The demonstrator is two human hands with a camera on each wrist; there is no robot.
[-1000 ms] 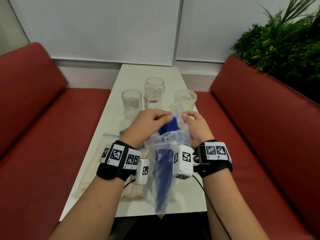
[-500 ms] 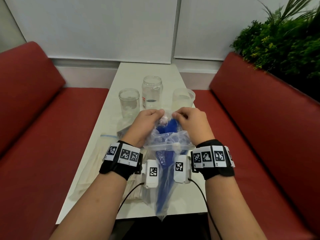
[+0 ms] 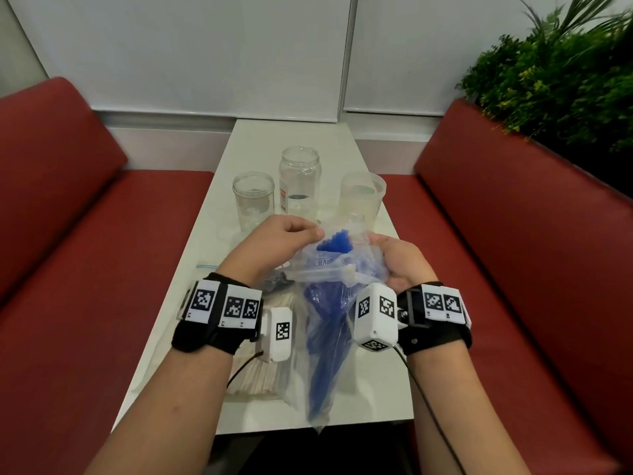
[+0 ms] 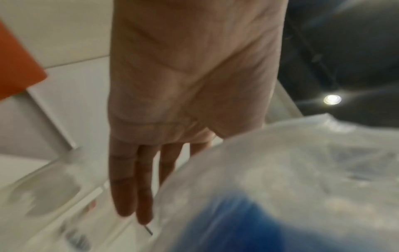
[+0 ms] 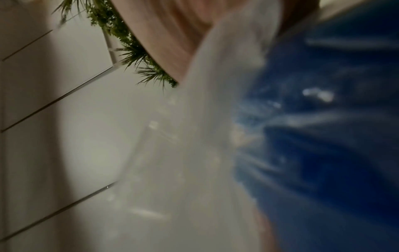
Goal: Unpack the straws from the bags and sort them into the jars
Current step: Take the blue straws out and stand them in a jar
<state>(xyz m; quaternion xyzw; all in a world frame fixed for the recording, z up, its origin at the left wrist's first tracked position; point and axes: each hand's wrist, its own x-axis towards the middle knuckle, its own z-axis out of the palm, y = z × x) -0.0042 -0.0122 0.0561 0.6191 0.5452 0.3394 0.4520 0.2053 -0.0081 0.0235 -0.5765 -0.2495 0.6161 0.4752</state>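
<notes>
Over the table's middle, both hands hold up a clear plastic bag (image 3: 329,279) of blue straws (image 3: 335,242). My left hand (image 3: 315,233) pinches the left edge of the bag's mouth; its other fingers (image 4: 129,187) lie fairly straight in the left wrist view. Gripping the right side of the bag is my right hand (image 3: 376,241), palm turned inward. The mouth gapes and the straw tips poke out. Both wrist views are blurred, showing bag film (image 5: 194,153) and blue straws (image 5: 323,119). Three clear jars stand behind: left (image 3: 253,200), middle (image 3: 299,180), right (image 3: 363,197).
A second bag of pale straws (image 3: 263,375) lies on the white table (image 3: 373,389) under my left wrist. Red benches (image 3: 85,269) run along both sides. A green plant (image 3: 555,84) stands behind the right bench.
The hands have drawn apart and pulled the bag's mouth wider. My right hand has turned palm inward and slid to the bag's right side. The blue straw tips now show.
</notes>
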